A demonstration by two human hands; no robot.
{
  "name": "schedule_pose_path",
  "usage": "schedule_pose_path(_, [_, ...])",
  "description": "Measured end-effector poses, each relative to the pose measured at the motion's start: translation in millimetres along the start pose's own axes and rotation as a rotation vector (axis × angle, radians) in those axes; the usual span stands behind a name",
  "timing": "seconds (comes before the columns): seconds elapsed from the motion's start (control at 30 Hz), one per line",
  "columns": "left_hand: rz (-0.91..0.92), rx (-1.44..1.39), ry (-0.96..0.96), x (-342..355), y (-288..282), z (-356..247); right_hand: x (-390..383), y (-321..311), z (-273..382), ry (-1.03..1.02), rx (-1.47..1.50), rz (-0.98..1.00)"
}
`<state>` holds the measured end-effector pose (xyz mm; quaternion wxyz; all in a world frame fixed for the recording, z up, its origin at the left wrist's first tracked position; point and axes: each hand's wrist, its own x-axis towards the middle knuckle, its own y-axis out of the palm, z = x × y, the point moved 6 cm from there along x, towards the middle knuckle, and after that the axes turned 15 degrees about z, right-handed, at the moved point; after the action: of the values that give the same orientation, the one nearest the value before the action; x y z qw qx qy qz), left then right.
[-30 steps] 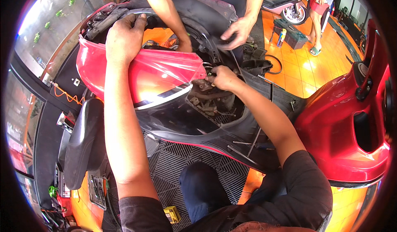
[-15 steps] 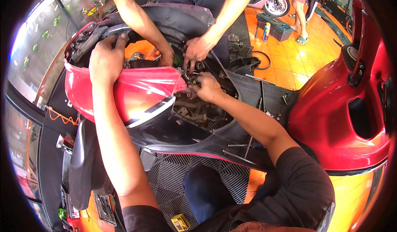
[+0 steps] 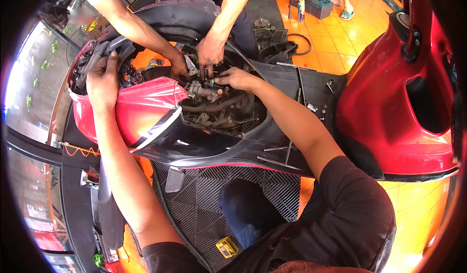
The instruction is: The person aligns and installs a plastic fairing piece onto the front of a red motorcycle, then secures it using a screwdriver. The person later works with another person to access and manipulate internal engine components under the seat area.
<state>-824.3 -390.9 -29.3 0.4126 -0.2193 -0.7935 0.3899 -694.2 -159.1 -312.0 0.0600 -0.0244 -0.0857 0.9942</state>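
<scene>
A yellow box lies on the ribbed floor mat at six o'clock. At nine o'clock the left hand lies spread, gripping the red scooter panel along its upper edge. Toward twelve o'clock the right hand pinches a small part at the exposed engine, fingers curled. Just beyond, a co-worker's hands touch the same engine.

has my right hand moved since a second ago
Yes, slightly. The right hand crept further into the engine parts, closer to the co-worker's hand, judged against the red side panel.
</scene>
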Motion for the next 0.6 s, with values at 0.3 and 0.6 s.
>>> schedule_pose_path(0.3, [0.018,-0.007,-0.034,-1.4,1.4,-5.5,1.4,17.0,-0.2,0.035,-0.289,-0.083])
schedule_pose_path(0.6, [0.062,0.076,-0.061,8.4,10.4,-13.9,-9.2,34.3,9.5,-0.05,-0.515,-0.416])
